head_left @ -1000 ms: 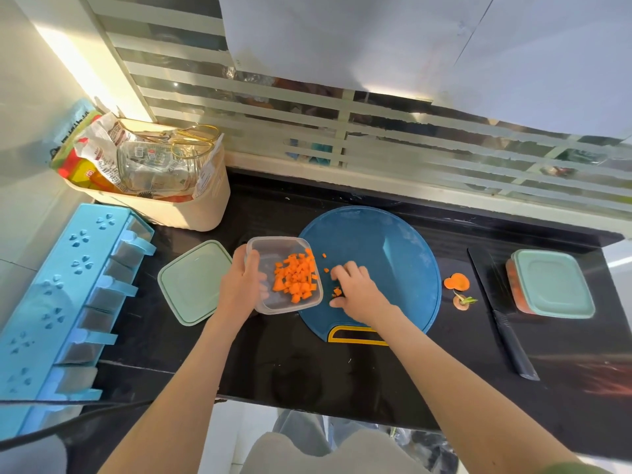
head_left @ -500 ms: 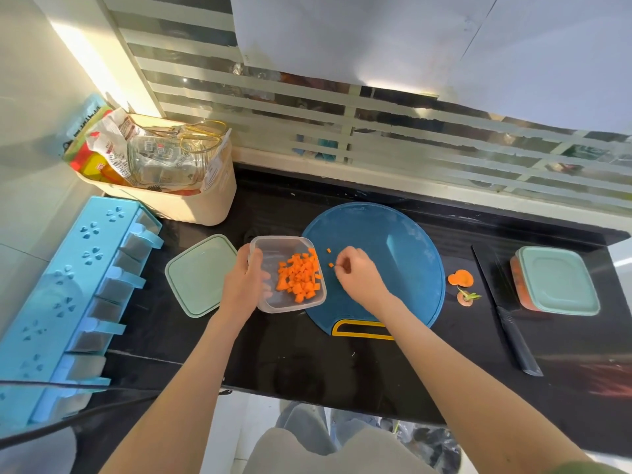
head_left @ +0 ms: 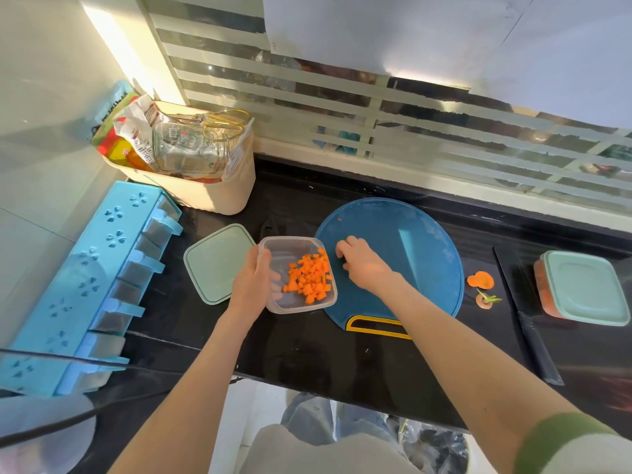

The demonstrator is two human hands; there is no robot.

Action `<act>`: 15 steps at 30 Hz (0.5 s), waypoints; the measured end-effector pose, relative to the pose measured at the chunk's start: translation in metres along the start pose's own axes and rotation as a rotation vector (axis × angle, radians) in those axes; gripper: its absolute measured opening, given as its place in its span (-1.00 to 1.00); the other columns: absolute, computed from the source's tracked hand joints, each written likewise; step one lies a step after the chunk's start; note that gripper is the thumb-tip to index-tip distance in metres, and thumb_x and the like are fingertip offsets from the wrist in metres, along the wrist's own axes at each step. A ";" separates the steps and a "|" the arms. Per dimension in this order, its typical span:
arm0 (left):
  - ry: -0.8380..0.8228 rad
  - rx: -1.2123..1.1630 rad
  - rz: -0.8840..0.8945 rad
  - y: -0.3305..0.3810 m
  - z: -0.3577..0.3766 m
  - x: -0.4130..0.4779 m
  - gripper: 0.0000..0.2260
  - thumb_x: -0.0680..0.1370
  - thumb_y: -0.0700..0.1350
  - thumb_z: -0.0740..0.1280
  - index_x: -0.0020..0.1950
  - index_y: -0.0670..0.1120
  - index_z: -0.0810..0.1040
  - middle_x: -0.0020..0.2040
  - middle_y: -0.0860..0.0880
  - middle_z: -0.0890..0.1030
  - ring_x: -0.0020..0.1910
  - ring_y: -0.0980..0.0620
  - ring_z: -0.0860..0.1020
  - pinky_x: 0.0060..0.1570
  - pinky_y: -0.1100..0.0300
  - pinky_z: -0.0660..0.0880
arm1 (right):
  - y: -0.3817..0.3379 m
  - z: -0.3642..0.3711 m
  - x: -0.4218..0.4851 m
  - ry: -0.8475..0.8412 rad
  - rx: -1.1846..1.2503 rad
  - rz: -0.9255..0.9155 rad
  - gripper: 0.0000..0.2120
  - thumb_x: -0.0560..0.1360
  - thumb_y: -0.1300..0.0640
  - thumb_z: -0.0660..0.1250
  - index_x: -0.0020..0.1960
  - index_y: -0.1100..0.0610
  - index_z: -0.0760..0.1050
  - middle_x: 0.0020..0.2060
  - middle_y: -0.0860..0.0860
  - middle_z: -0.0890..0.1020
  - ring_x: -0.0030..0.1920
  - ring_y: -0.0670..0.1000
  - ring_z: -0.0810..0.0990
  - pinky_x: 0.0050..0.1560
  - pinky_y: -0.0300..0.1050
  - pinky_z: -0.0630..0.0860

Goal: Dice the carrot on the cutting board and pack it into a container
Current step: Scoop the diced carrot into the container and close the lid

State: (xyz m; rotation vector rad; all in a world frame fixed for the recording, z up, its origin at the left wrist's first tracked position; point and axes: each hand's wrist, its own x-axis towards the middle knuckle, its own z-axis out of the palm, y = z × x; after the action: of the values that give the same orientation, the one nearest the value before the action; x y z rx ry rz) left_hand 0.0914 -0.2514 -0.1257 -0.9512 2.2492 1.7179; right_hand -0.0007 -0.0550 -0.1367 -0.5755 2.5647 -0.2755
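My left hand (head_left: 254, 285) grips clear container (head_left: 297, 243) of diced carrot (head_left: 309, 279), frame centre; right hand (head_left: 362, 265) rests fingers-curled on blue cutting board (head_left: 393, 230), cannot tell if holding anything.

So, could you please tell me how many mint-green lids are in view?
2. The loose lid lies on the counter, left of the open container. The fitted lid closes the second container at the far right. I see none hidden.
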 end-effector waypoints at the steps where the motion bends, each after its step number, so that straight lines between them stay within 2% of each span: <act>1: 0.012 -0.008 0.000 -0.001 -0.003 -0.001 -0.82 0.66 0.14 0.02 0.12 0.13 0.35 -0.09 -0.08 0.58 -0.07 -0.02 0.56 -0.07 0.07 0.50 | -0.003 0.003 -0.001 0.003 -0.024 -0.012 -0.74 0.54 0.42 0.18 0.16 0.18 0.39 0.16 0.12 0.40 0.18 0.12 0.37 0.13 -0.02 0.38; 5: 0.028 -0.056 -0.016 -0.006 -0.011 -0.001 -0.78 0.66 0.14 0.01 0.21 0.11 0.34 -0.14 -0.14 0.60 -0.16 -0.06 0.58 -0.20 0.11 0.51 | -0.004 0.013 -0.008 0.025 -0.045 0.035 -0.66 0.55 0.42 0.14 0.30 0.24 0.34 0.18 0.17 0.40 0.19 0.15 0.37 0.16 -0.01 0.38; 7: 0.042 -0.070 -0.019 -0.008 -0.012 0.001 -0.76 0.66 0.14 0.01 0.21 0.09 0.34 -0.15 -0.15 0.61 -0.17 -0.08 0.58 -0.22 0.10 0.53 | -0.004 0.014 -0.011 0.027 0.063 0.090 -0.76 0.57 0.36 0.13 0.22 0.24 0.38 0.15 0.17 0.42 0.15 0.13 0.40 0.12 -0.03 0.38; 9: 0.048 -0.084 -0.034 -0.007 -0.012 0.002 -0.79 0.66 0.13 0.01 0.18 0.10 0.33 -0.14 -0.15 0.61 -0.15 -0.10 0.59 -0.19 0.08 0.54 | -0.007 0.010 -0.015 0.098 0.271 0.141 -0.85 0.57 0.33 0.15 0.08 0.19 0.41 0.06 0.12 0.47 0.02 0.07 0.44 -0.03 -0.13 0.38; 12: 0.025 -0.129 -0.045 -0.003 -0.009 0.003 -0.84 0.67 0.11 0.02 0.17 0.12 0.29 -0.14 -0.17 0.60 -0.20 -0.06 0.58 -0.30 0.16 0.51 | -0.026 -0.002 -0.019 0.232 0.540 0.031 -0.84 0.54 0.33 0.23 -0.01 0.08 0.42 -0.06 0.00 0.52 -0.07 -0.05 0.49 -0.13 -0.32 0.39; 15: 0.008 -0.164 -0.056 0.000 -0.004 0.005 -0.84 0.66 0.13 0.04 0.19 0.16 0.29 -0.12 -0.17 0.60 -0.18 -0.07 0.59 -0.19 0.04 0.58 | -0.044 -0.011 -0.019 0.116 0.648 -0.112 -0.76 0.55 0.35 0.24 0.06 0.03 0.47 -0.02 -0.10 0.56 0.00 -0.17 0.52 -0.05 -0.46 0.41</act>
State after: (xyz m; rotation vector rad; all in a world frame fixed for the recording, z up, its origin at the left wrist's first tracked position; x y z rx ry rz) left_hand 0.0888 -0.2567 -0.1269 -1.0445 2.0912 1.9001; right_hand 0.0245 -0.0844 -0.1066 -0.4567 2.3484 -1.1492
